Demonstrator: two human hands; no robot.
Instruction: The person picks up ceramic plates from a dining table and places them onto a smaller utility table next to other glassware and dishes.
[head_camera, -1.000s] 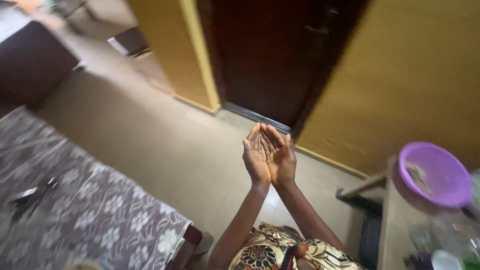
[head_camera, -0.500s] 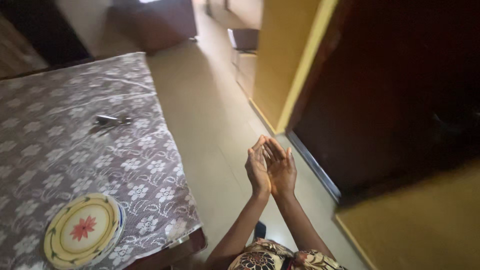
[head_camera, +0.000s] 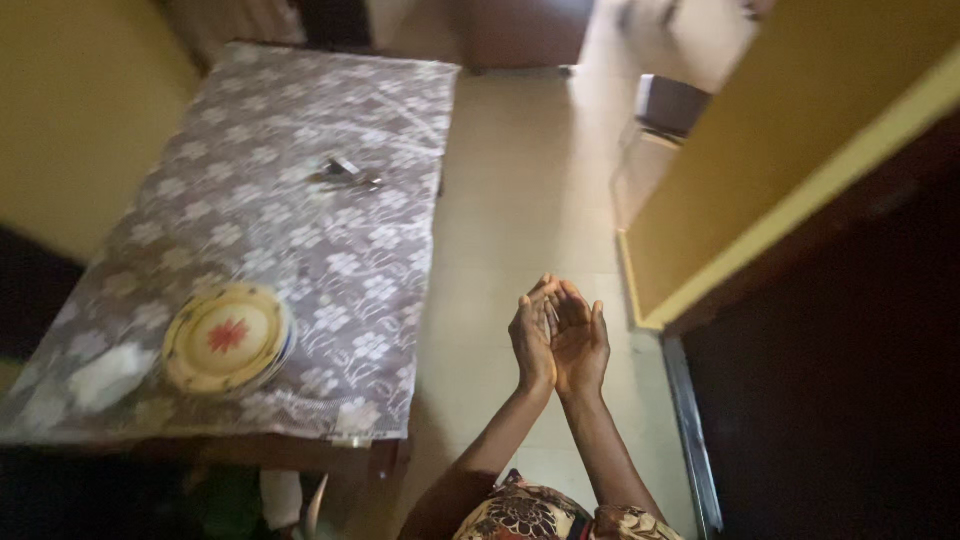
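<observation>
Both hands are raised in front of the body, over bare pale floor tiles (head_camera: 520, 180). The left hand (head_camera: 533, 335) and right hand (head_camera: 580, 340) are pressed together along their little-finger edges, palms turned upward and slightly inward, forming a shallow cup. Fingers are loosely extended and a little curled; both hands are empty, gripping nothing. Forearms come up from the bottom of the view and meet at the wrists. A patterned garment (head_camera: 540, 515) in brown, cream and red shows at the lower edge.

Nearest thing to the hands: a table to their left, covered with a grey-mauve cloth (head_camera: 300, 200) printed with white flowers. The hands are apart from it, not touching. On the near end of the table sits a round yellow plate (head_camera: 228, 338) with a red flower at its centre; it seems to rest on another plate, edge only just visible. Farther along the cloth lies a small dark object (head_camera: 345, 175), too blurred to identify. A pale patch (head_camera: 105, 375) lies at the near-left corner, just beside the plate; cannot tell what it is.

To the right of the hands: a yellow wall (head_camera: 780, 140) and a dark door (head_camera: 850, 380) with a metal threshold strip (head_camera: 690, 420) at floor level.
</observation>
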